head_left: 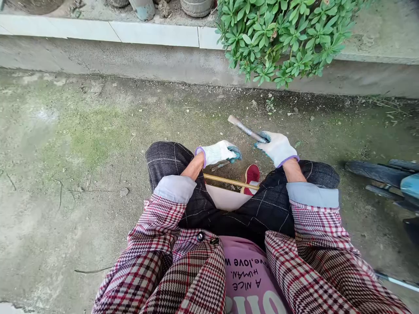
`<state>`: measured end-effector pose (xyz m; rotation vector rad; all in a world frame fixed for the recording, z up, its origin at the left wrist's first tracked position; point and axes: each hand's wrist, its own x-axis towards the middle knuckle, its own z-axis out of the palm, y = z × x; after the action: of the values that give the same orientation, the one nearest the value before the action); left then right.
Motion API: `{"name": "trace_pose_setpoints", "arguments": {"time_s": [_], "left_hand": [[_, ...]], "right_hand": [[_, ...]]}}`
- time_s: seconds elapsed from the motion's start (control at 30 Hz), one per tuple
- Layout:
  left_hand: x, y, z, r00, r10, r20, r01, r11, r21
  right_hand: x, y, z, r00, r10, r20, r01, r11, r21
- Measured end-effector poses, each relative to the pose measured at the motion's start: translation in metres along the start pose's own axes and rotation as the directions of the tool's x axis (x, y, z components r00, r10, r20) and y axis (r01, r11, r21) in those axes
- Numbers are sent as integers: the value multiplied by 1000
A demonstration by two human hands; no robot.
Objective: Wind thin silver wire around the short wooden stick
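Note:
My right hand (276,146), in a white work glove with a blue-green coated palm, is closed round a short rod-shaped tool (244,126). This tool has a pale blunt end and a grey, slightly blurred shaft; it slants up to the left, off the ground. My left hand (225,152), gloved alike, has its fingers curled between my knees. A thin grey-brown rod (220,165) sticks out to the left beneath it, seemingly in its grip, mostly hidden by the glove. The hands are apart. Below them a yellow bar (229,181) runs between my legs.
A red shoe (252,176) shows between my knees. Ahead runs a low concrete ledge with white edge tiles (153,33), pots (196,6) on it and a leafy green shrub (284,39) overhanging. Dark wheeled equipment (379,172) stands at right on the mossy ground (91,131).

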<state>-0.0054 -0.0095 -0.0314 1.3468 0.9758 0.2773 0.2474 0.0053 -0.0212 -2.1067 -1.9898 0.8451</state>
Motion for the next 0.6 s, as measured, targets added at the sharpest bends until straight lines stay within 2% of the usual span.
{"name": "trace_pose_setpoints", "arguments": {"time_s": [0.03, 0.1, 0.17, 0.23, 0.37, 0.5, 0.53, 0.6], "left_hand": [[0, 1, -2, 1000, 5, -16, -4, 999, 32], [1, -1, -6, 996, 18, -88, -11, 997, 79], [5, -5, -10, 982, 20, -187, 1, 994, 108], [8, -9, -15, 964, 21, -266, 12, 993, 120], [9, -7, -19, 943, -4, -334, 23, 998, 53], [4, 1, -20, 949, -72, -306, 38, 993, -114], [4, 2, -20, 954, -73, -290, 29, 987, -156], [3, 3, -19, 968, -49, -247, -9, 973, -229]], "right_hand": [[0, 1, 0, 998, -29, 48, 35, 990, -139], [-2, 3, 0, 984, -54, 169, 104, 946, -308], [-5, 3, 0, 957, -66, 281, 172, 913, -370], [-10, 4, 0, 930, -76, 358, 211, 911, -355], [-22, 4, -3, 879, -116, 463, 218, 961, -172], [-33, 2, -15, 800, -206, 564, 169, 979, 117], [-34, 1, -19, 791, -235, 564, 153, 970, 190], [-37, -1, -24, 805, -283, 522, 130, 941, 311]]}}
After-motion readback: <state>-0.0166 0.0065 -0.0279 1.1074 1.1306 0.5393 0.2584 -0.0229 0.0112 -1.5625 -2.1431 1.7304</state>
